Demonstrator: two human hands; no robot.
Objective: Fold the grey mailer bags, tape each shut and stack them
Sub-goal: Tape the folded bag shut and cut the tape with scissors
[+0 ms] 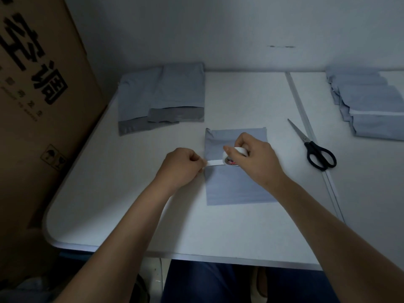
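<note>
Over the folded bag (236,184) left of the scissors (314,150), right hand (255,159) grips the roll (235,156), left hand (182,167) pinches the tape end (213,163); pull level, lay across the flap edge, press flat.

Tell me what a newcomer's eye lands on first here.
The two hands at centre: the left hand pinches the free end of white tape, the right hand grips the roll, over a folded grey bag. Then the black scissors to the right and the big cardboard box on the left.
</note>
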